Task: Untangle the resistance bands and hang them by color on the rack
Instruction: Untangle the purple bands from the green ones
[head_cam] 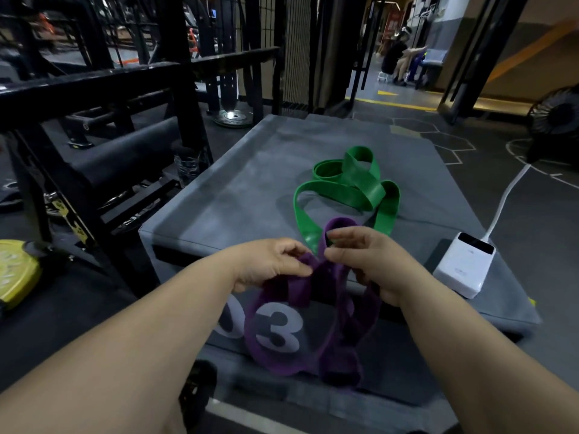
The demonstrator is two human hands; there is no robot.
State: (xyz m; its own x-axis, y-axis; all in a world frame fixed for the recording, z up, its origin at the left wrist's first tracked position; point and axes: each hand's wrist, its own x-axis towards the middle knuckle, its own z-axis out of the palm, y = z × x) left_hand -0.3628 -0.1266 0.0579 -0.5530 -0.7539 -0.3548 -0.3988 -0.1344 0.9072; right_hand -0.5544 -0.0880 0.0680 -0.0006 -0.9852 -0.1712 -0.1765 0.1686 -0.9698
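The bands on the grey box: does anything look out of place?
The green band lies twisted on the grey box, its near end seemingly caught in the purple band pinched by left hand and right hand.

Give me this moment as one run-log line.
phase: untangling | left grip: pinches purple band | right grip: pinches purple band | green band: on pad, touching purple | hung: neither

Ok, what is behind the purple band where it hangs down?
A white printed 03 on the grey box's front shows through the purple band's loops. The left forearm covers part of the 0.
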